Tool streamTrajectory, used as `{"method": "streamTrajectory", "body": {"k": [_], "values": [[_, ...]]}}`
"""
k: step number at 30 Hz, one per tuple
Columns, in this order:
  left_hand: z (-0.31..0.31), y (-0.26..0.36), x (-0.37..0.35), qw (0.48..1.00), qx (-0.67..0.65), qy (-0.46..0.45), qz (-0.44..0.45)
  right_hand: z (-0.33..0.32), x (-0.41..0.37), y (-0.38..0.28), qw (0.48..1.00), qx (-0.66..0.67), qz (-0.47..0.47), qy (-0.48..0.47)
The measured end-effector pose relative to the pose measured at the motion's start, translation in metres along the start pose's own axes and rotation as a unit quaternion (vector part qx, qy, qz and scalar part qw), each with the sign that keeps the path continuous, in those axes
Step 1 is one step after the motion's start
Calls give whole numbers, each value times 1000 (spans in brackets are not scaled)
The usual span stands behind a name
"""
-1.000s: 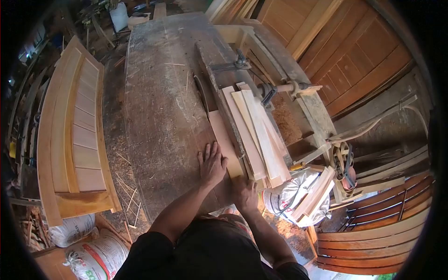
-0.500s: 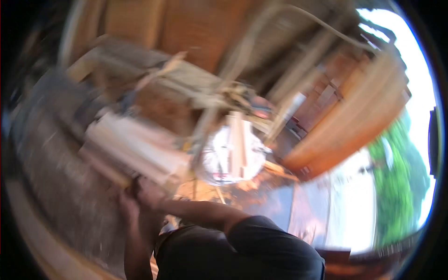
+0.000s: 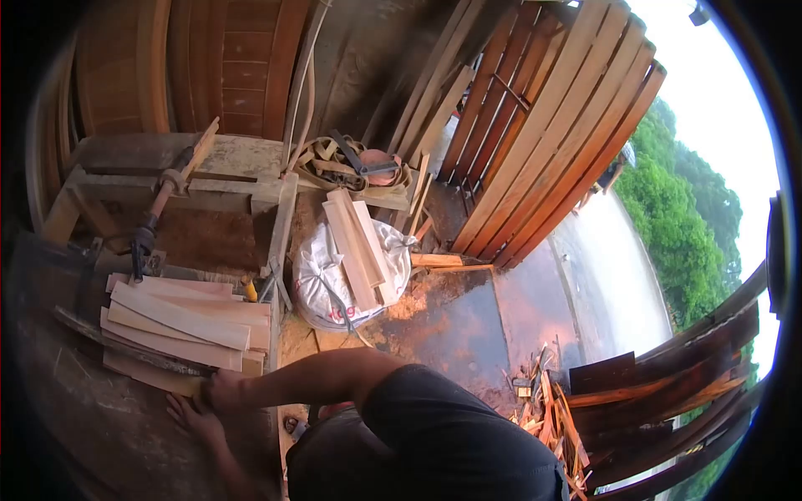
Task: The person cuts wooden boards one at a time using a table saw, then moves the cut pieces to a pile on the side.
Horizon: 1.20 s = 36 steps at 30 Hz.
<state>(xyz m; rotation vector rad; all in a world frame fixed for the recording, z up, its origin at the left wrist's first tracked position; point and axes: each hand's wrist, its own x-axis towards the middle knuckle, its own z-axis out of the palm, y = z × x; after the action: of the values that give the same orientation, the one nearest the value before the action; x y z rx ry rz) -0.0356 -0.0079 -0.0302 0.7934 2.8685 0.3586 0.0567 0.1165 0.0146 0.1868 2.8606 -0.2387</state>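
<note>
On the dark worktable (image 3: pixel 104 417), a thin wooden slat (image 3: pixel 150 373) lies in front of a stack of similar slats (image 3: pixel 184 321). My right hand (image 3: pixel 224 391) is closed at the slat's right end, its fingertips partly hidden. Just below it, my left hand (image 3: pixel 199 422) rests low on the tabletop with fingers stretched apart, close to the slat's near edge. The two hands almost touch.
A bar clamp (image 3: pixel 154 209) stands behind the stack. Beyond the table's right edge, a white sack (image 3: pixel 313 288) carries several boards (image 3: pixel 355 246). Tall planks (image 3: pixel 551 134) lean at the back right. Wood scraps (image 3: pixel 547 417) lie on the floor.
The view has swung and steadied from a blur. Both hands stay by the end of the slat, now lower and farther left in view; the left fingers now show spread out.
</note>
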Motion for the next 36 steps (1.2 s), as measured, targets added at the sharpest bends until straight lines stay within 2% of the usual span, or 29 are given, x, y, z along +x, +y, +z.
{"method": "streamTrajectory", "body": {"k": [4,6,7,8,10,11,12,14,15,17,20,23,25,26,27,29,30,32,33,34,36], "values": [[-4,1,8,1000,20,-4,-9,-18,-5,8,997,-30,-77,-3],[-11,1,10,1000,3,21,-8,-26,-14,13,984,123,124,40],[12,-7,19,981,-190,-24,8,-32,-20,10,954,199,215,59],[27,-21,23,961,-275,-17,23,-25,-4,11,960,204,188,38],[33,-18,16,962,-264,44,56,-10,24,8,990,123,62,-34],[31,-17,17,966,-242,70,55,-9,30,5,994,93,32,-49],[30,-18,18,970,-223,89,48,-9,35,4,996,69,15,-56],[-9,5,21,990,-129,29,-38,-45,26,-2,997,51,28,-41],[-11,3,30,989,-138,27,-48,-52,27,-2,998,43,27,-36],[-13,-3,31,986,-149,59,-42,-52,35,-7,995,16,33,-92],[-16,5,17,985,-157,70,-11,-38,0,-14,993,25,23,111],[-22,18,-28,984,-150,74,60,12,-32,-4,991,-8,16,132],[-8,24,-70,978,-150,74,122,39,-82,4,976,103,-10,189],[-21,31,-93,979,-138,38,144,30,-106,4,977,117,-8,175],[-21,35,-113,970,-183,9,158,15,-134,1,979,131,-4,158],[-33,34,-134,957,-157,-78,231,18,-175,9,988,86,18,130],[-27,35,-140,941,-276,-63,183,18,-193,9,979,136,50,143],[-10,36,-150,863,-498,-37,76,12,-223,4,950,236,117,168],[0,32,-146,794,-606,-36,-27,7,-223,3,935,322,58,134],[11,26,-137,703,-699,-44,-123,2,-221,5,909,403,6,105],[4,34,-127,540,-815,-72,-200,3,-221,7,891,419,-114,132]]}}
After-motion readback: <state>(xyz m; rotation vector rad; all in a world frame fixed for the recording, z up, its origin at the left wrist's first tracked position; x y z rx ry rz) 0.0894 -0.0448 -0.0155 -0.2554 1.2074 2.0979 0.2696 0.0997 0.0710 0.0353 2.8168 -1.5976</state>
